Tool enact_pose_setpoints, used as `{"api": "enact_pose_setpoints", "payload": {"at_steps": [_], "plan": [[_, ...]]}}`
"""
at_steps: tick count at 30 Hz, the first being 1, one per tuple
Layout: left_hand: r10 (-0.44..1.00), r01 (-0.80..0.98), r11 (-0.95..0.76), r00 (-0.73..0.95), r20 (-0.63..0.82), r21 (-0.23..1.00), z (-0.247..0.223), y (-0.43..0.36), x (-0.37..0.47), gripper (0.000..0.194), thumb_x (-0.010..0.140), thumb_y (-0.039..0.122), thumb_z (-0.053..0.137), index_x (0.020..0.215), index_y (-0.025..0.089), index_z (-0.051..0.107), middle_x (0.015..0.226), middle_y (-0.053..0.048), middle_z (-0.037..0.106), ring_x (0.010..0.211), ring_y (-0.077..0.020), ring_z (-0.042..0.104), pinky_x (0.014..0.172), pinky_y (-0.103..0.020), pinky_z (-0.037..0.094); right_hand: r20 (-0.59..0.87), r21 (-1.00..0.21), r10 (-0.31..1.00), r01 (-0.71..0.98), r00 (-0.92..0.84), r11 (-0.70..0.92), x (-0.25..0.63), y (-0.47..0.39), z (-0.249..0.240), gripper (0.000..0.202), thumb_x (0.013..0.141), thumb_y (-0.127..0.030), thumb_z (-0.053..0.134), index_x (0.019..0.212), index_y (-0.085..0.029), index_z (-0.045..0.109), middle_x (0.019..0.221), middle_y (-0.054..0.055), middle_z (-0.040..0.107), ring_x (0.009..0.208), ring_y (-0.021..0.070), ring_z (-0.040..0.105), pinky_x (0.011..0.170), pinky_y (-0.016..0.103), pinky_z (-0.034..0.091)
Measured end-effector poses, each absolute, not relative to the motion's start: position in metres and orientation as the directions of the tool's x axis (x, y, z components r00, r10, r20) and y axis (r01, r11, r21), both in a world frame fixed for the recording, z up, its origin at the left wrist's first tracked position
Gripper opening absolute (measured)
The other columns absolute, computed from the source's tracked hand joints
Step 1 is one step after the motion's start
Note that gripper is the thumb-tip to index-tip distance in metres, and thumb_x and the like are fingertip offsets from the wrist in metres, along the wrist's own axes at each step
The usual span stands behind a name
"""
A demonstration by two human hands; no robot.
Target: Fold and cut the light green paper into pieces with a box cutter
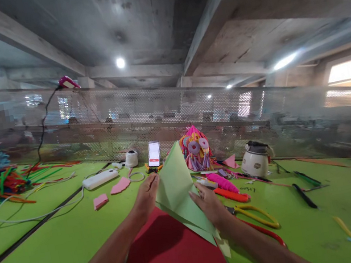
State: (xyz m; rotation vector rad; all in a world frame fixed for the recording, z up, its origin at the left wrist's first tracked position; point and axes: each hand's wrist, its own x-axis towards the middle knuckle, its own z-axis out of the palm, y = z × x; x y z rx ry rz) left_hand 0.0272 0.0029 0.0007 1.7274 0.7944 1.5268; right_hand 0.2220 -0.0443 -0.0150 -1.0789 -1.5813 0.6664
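Both hands are closed on pale green paper (176, 185), folded or layered and raised at a slant. My left hand (145, 200) pinches its left edge. My right hand (212, 206) grips the right side, thumb on the near face and the other fingers partly hidden. Below the paper lies a stack of dark red sheets (172, 247), lighter layers showing along its front edge. Just right of my right hand are pliers with one yellow handle (261, 216) and one red. A red-handled tool (232, 194) rests beyond them.
A phone (154, 154) stands upright behind the paper, near a thread spool (131, 159) and a colourful tasselled craft figure (195, 148). Left are a white power strip (100, 179) and pink paper pieces (120, 185). A pot-like container (255, 160) stands right; perforated mesh (151, 108) lines the back.
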Motion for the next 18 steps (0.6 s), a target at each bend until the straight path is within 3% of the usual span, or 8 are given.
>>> {"api": "enact_pose_setpoints", "payload": {"at_steps": [4, 10, 13, 18], "plan": [[0.842, -0.033, -0.512, 0.181, 0.509, 0.858, 0.008, -0.007, 0.026, 0.030, 0.080, 0.043, 0.048, 0.087, 0.016, 0.059, 0.080, -0.003, 0.060, 0.075, -0.0180, 0.054, 0.069, -0.028, 0.043, 0.459, -0.833, 0.886, 0.315, -0.067, 0.455, 0.223, -0.049, -0.014, 0.037, 0.079, -0.042, 0.056, 0.108, -0.019, 0.059, 0.099, 0.010, 0.069, 0.094, 0.0269, 0.063, 0.081, 0.041, 0.050], [0.847, -0.180, -0.376, 0.331, 0.416, 0.909, 0.018, -0.017, 0.019, 0.037, 0.077, 0.044, 0.058, 0.102, 0.016, 0.056, 0.093, -0.006, 0.067, 0.086, -0.0203, 0.061, 0.077, -0.030, 0.047, 0.351, -0.912, 0.935, 0.207, -0.055, 0.354, 0.223, -0.049, -0.015, 0.042, 0.075, -0.041, 0.059, 0.108, -0.016, 0.055, 0.077, 0.006, 0.069, 0.062, 0.0215, 0.064, 0.057, 0.034, 0.051], [0.844, -0.194, -0.264, 0.427, 0.324, 0.945, 0.013, -0.010, 0.017, 0.047, 0.070, 0.042, 0.067, 0.106, 0.015, 0.054, 0.092, -0.008, 0.068, 0.079, -0.0219, 0.064, 0.073, -0.033, 0.049, 0.348, -0.921, 0.937, 0.175, -0.028, 0.347, 0.223, -0.049, -0.015, 0.043, 0.073, -0.040, 0.062, 0.107, -0.015, 0.054, 0.075, 0.005, 0.068, 0.059, 0.0205, 0.063, 0.057, 0.034, 0.051], [0.861, -0.149, -0.317, 0.369, 0.350, 0.937, 0.003, 0.004, 0.019, 0.040, 0.066, 0.039, 0.068, 0.095, 0.013, 0.062, 0.092, -0.009, 0.070, 0.082, -0.0240, 0.064, 0.073, -0.033, 0.048, 0.380, -0.910, 0.921, 0.147, -0.082, 0.389, 0.221, -0.053, -0.014, 0.043, 0.076, -0.038, 0.062, 0.112, -0.017, 0.053, 0.069, 0.001, 0.066, 0.058, 0.0181, 0.061, 0.057, 0.031, 0.051]]}}
